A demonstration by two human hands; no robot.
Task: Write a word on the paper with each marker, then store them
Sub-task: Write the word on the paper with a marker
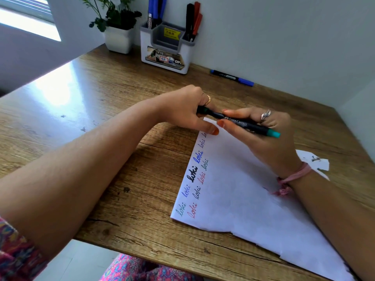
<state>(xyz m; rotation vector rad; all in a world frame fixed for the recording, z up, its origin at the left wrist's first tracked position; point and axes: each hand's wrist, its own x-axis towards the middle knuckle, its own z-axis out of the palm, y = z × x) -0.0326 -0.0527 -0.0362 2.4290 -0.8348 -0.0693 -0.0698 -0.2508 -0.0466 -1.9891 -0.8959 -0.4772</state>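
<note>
A black marker with a teal end (241, 123) lies crosswise between both hands above the top edge of the white paper (243, 199). My right hand (261, 138) grips its barrel. My left hand (188, 110) pinches the cap end on the left. The paper's left margin carries the word "loki" several times in green, blue, black and red. A white and grey marker holder (166, 51) stands at the back with blue, black and red markers in it.
A blue-capped marker (232, 77) lies on the wooden desk (101, 128) by the wall, right of the holder. A potted plant (117, 37) stands to the holder's left. A torn paper scrap (314, 161) lies at right.
</note>
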